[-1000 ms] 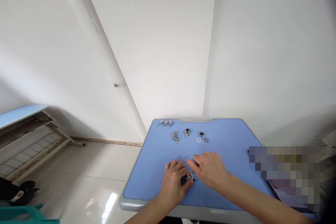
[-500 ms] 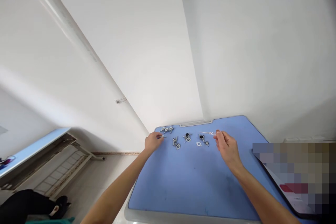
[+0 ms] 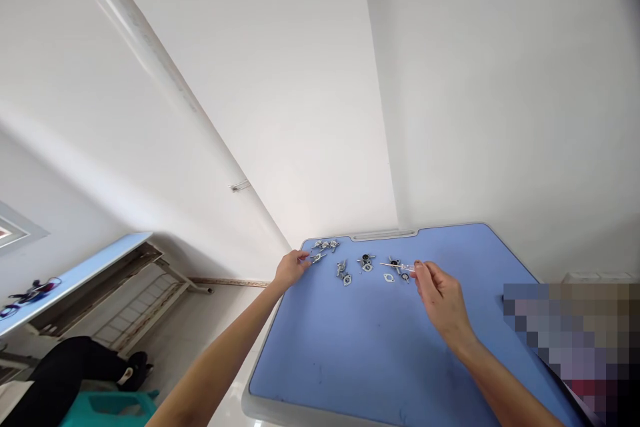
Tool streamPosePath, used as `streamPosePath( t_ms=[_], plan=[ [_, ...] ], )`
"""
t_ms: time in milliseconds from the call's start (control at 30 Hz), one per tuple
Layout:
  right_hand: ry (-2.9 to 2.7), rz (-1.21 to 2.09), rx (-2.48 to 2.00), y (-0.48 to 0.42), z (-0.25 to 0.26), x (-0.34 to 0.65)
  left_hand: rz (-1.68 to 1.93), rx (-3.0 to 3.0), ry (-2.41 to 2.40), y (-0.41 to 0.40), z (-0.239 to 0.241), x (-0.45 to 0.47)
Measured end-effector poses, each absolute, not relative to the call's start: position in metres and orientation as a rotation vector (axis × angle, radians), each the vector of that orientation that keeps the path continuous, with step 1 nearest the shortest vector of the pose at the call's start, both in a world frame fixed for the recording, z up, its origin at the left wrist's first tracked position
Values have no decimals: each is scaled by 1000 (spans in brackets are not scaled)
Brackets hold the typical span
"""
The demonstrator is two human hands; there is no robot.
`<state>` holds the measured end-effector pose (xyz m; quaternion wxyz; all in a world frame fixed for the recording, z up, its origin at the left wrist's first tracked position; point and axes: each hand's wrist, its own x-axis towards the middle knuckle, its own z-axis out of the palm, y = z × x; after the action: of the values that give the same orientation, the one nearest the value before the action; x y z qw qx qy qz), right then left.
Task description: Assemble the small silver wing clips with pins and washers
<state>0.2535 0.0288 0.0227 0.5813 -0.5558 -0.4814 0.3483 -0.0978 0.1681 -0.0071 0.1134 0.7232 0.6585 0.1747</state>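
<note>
My right hand (image 3: 443, 293) is closed around the clear handle of a slim screwdriver (image 3: 397, 266), its thin shaft pointing left over the table. Below the shaft is a small metal fitting with a black centre (image 3: 395, 261), with a flat oval plate (image 3: 389, 277) and a small round piece (image 3: 405, 277) beside it. At the table's far left edge, my left hand (image 3: 291, 269) has its fingers apart and holds nothing. Just past its fingertips lies a small metal part (image 3: 318, 257). Several similar metal parts (image 3: 326, 245) sit grouped behind that one.
Two more metal fittings, one silver (image 3: 342, 269) and one black-centred (image 3: 366, 260), lie mid-row on the blue table (image 3: 370, 347). A wall (image 3: 310, 113) rises behind it. A pixelated area covers the right corner. At lower left are a teal stool (image 3: 113, 408) and a person's dark-clothed leg (image 3: 83, 363).
My left hand has let go of the small metal part, which now lies on the table. The screwdriver has come nearer the right-hand fitting. The whole view has shifted slightly.
</note>
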Motion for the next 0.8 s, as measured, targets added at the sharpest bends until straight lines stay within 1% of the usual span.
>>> streamPosePath(
  t_ms=[67, 133, 300, 433, 667, 800],
  plan=[
    [-1116, 832, -1290, 29, 22, 252, 572, 2226, 1928, 161, -5, -91],
    [-1122, 842, -1285, 29, 21, 251, 584, 2366, 1823, 153, -2, -80],
    [-1170, 857, -1256, 28, 20, 250, 422, 2660, 1421, 148, 4, -48],
    [-1166, 867, -1278, 28, 20, 251, 282, 2765, 1231, 158, 9, -31],
    [-1209, 864, -1333, 29, 23, 253, 178, 2785, 1266, 153, 19, -29],
    [-1506, 792, -1493, 26, 28, 252, 218, 2715, 1410, 124, 25, -42]
  ],
)
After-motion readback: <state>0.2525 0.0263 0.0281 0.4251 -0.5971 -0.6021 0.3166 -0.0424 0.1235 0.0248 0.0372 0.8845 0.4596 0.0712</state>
